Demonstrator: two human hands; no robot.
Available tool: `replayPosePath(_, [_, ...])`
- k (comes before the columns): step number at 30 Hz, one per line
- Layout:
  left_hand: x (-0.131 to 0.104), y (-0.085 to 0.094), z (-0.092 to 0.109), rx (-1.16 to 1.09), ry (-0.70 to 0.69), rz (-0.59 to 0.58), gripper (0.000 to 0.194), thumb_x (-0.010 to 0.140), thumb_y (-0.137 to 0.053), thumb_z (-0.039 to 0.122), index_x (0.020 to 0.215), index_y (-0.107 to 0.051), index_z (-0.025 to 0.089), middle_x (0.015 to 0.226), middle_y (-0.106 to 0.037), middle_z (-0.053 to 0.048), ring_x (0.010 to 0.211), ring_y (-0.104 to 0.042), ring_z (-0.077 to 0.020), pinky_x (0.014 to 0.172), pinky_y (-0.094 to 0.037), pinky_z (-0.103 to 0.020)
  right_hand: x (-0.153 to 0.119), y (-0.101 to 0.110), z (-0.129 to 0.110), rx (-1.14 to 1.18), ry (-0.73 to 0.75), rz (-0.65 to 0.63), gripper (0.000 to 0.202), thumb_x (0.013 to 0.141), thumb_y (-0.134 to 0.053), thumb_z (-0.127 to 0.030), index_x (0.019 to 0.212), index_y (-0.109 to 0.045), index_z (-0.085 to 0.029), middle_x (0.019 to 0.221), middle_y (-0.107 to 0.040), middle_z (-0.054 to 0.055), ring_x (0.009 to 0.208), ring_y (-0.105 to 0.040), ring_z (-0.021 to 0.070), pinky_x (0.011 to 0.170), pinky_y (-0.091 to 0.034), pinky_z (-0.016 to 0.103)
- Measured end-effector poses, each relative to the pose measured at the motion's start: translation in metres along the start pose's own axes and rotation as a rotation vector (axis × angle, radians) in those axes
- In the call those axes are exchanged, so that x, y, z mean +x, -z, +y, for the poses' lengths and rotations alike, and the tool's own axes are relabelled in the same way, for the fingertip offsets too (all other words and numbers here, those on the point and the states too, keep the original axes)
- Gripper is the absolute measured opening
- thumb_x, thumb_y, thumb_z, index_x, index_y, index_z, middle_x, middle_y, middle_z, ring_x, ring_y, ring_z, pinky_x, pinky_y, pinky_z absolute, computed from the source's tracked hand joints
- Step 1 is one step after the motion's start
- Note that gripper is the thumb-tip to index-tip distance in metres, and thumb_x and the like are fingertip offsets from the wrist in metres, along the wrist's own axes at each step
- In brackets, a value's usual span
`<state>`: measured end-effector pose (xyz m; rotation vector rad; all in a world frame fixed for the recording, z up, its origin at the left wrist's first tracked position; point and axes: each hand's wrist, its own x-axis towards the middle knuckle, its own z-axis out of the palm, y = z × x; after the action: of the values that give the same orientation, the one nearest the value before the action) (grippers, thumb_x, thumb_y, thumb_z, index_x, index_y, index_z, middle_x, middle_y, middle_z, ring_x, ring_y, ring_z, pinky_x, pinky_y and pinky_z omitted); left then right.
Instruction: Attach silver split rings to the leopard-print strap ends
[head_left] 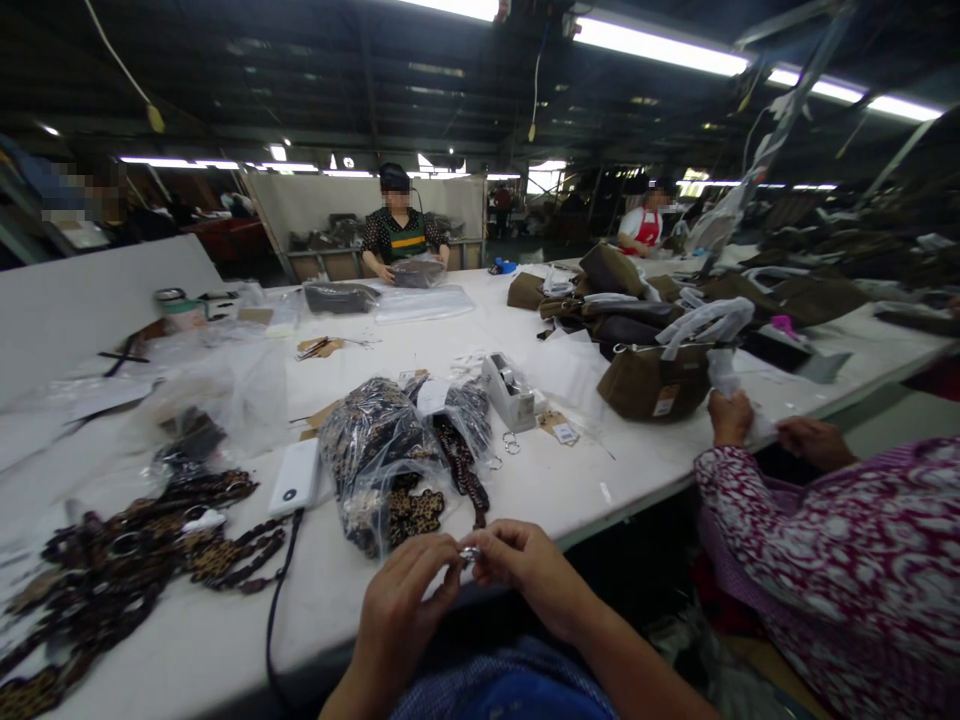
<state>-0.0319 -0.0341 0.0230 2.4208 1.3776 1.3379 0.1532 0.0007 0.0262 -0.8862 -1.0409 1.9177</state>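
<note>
Brown leopard-print straps point(124, 550) lie heaped at the left of the desk point(559, 488). Next come a white device point(294, 480) with a black cable point(273, 615) and a clear plastic bag point(375, 440) holding patterned pieces. At the front edge, the left hand point(409, 590) and right hand point(529, 568) meet, fingertips pinching a small shiny metal piece point(469, 554). Beyond stands a tape dispenser point(514, 402); farther right, an olive handbag point(637, 385) near a co-worker's hand point(730, 417).

Bag tag point(664, 401), white label point(564, 433): print too small to read.
</note>
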Motion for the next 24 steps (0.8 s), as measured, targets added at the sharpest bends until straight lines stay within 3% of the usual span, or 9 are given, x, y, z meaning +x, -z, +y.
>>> replayPosePath(3, [-0.001, 0.001, -0.005, 0.053, -0.133, -0.014, 0.010, 0.088, -0.062, 0.011, 0.094, -0.064, 0.019, 0.091, -0.075, -0.004, 0.088, -0.070, -0.0170, 0.090, -0.054, -0.029, -0.002, 0.001, 0.005, 0.150, -0.112, -0.079, 0.033, 0.072, -0.083, -0.040, 0.087, -0.073, -0.014, 0.082, -0.068, 0.003, 0.073, -0.063, 0.0110, 0.073, -0.051, 0.023])
replayPosePath(7, [-0.003, -0.001, -0.006, 0.029, -0.147, -0.043, 0.010, 0.090, -0.061, 0.015, 0.097, -0.066, 0.020, 0.094, -0.076, -0.005, 0.090, -0.071, -0.0179, 0.090, -0.055, -0.029, -0.003, 0.004, 0.014, 0.188, -0.167, -0.122, 0.036, 0.068, -0.087, -0.031, 0.098, -0.072, -0.016, 0.082, -0.067, 0.001, 0.073, -0.061, 0.0098, 0.068, -0.047, 0.018])
replayPosePath(9, [-0.005, -0.003, -0.005, -0.023, -0.059, -0.044, 0.010, 0.091, -0.060, 0.016, 0.095, -0.066, 0.021, 0.095, -0.076, -0.005, 0.091, -0.071, -0.0176, 0.087, -0.055, -0.028, -0.002, 0.006, 0.016, 0.079, -0.088, -0.082, 0.032, 0.072, -0.083, -0.033, 0.097, -0.073, -0.016, 0.082, -0.068, 0.001, 0.071, -0.060, 0.0101, 0.063, -0.045, 0.017])
replayPosePath(15, [-0.008, -0.003, 0.002, -0.222, 0.434, -0.058, 0.010, 0.090, -0.062, 0.029, 0.086, -0.069, 0.023, 0.097, -0.076, -0.005, 0.095, -0.071, -0.0205, 0.087, -0.055, -0.030, 0.000, 0.005, 0.007, -0.565, 0.246, 0.170, 0.023, 0.089, -0.062, -0.035, 0.084, -0.072, -0.016, 0.070, -0.068, 0.002, 0.058, -0.060, 0.0126, 0.060, -0.047, 0.023])
replayPosePath(19, [-0.008, -0.002, 0.006, -0.313, 0.497, -0.106, 0.013, 0.089, -0.062, 0.031, 0.086, -0.071, 0.023, 0.088, -0.076, -0.002, 0.087, -0.072, -0.0187, 0.080, -0.055, -0.025, -0.003, 0.001, 0.003, -0.673, 0.261, 0.173, 0.021, 0.092, -0.055, -0.033, 0.084, -0.067, -0.017, 0.062, -0.065, -0.001, 0.050, -0.059, 0.0110, 0.053, -0.045, 0.020])
replayPosePath(24, [-0.005, -0.005, 0.008, -0.323, 0.473, -0.082, 0.009, 0.085, -0.067, 0.029, 0.082, -0.073, 0.023, 0.083, -0.077, 0.000, 0.080, -0.072, -0.0170, 0.077, -0.055, -0.022, -0.004, -0.001, 0.006, -0.573, 0.141, 0.124, 0.023, 0.092, -0.053, -0.038, 0.087, -0.063, -0.018, 0.053, -0.060, -0.004, 0.038, -0.051, 0.0083, 0.039, -0.039, 0.016])
